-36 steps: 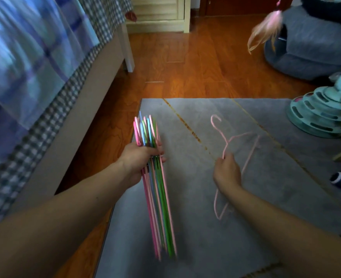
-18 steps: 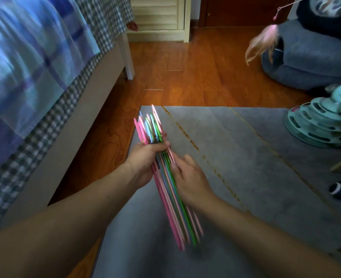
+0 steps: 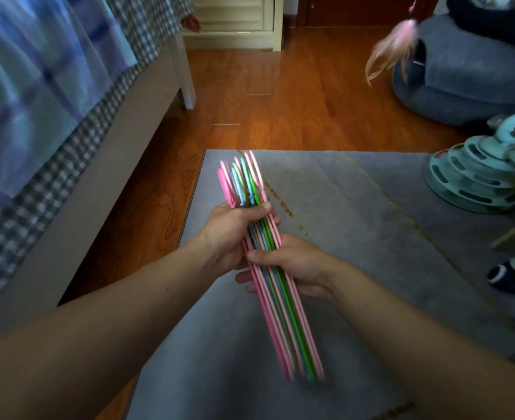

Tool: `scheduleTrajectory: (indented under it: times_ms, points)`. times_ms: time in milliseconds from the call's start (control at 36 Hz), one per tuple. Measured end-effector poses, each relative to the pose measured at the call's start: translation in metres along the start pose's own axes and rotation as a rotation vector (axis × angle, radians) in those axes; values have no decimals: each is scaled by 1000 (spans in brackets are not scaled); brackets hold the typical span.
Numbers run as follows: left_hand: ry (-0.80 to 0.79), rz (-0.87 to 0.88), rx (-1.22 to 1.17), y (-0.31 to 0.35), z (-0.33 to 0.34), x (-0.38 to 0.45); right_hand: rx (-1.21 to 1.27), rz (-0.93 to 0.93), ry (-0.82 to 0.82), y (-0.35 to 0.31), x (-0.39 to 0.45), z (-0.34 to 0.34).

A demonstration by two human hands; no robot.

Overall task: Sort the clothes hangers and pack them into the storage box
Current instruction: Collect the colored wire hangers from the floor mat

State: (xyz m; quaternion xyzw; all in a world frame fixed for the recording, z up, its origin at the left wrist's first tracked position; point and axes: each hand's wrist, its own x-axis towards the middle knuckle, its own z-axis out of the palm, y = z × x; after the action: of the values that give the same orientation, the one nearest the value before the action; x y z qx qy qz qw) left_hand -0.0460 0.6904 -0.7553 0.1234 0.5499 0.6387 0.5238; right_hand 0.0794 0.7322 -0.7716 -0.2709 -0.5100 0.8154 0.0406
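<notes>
Hangers, thin plastic clothes type, pink, blue and green, one stacked bundle (image 3: 268, 268): held edge-on at centre frame, above the grey floor rug (image 3: 356, 237).

Grip, left hand (image 3: 235, 228): fingers and thumb curled round the bundle just below the hook ends, which fan out unevenly toward upper centre.

Grip, right hand (image 3: 292, 265): wrapped round the same bundle directly beneath the left, thumb laid across the near face. Both grips closed on the stack; neither holds anything else.

Lower ends: free, splayed slightly and blurred toward lower centre of frame.

Surroundings: bed with blue plaid cover and checked skirt (image 3: 53, 101), left of frame; orange wooden floor (image 3: 280, 95), upper centre; teal tiered round cat toy (image 3: 477, 174), right edge; grey cushioned seat (image 3: 468, 80), upper right; pink feather teaser (image 3: 392, 47) hanging before it.

Storage box: not in view.

Risk, by judgement: hook ends are misaligned, so a loosened grip could let outer pink pieces slide free and scatter; uneven hooks may snag at packing.
</notes>
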Motion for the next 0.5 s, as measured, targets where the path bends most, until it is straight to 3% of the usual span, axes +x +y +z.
scheduleTrajectory:
  times_ms: [139, 250, 417, 500]
  points:
    - [-4, -2, 33, -9, 1, -4, 48, 65, -110, 5, -3, -5]
    - [25, -47, 139, -8, -6, -14, 50, 102, -26, 5, -4, 11]
    - [-231, -274, 199, 43, -14, -60, 218, 232, 21, -28, -48, 49]
    - [-269, -316, 190, 75, -4, -94, 246, 237, 26, -58, -78, 68]
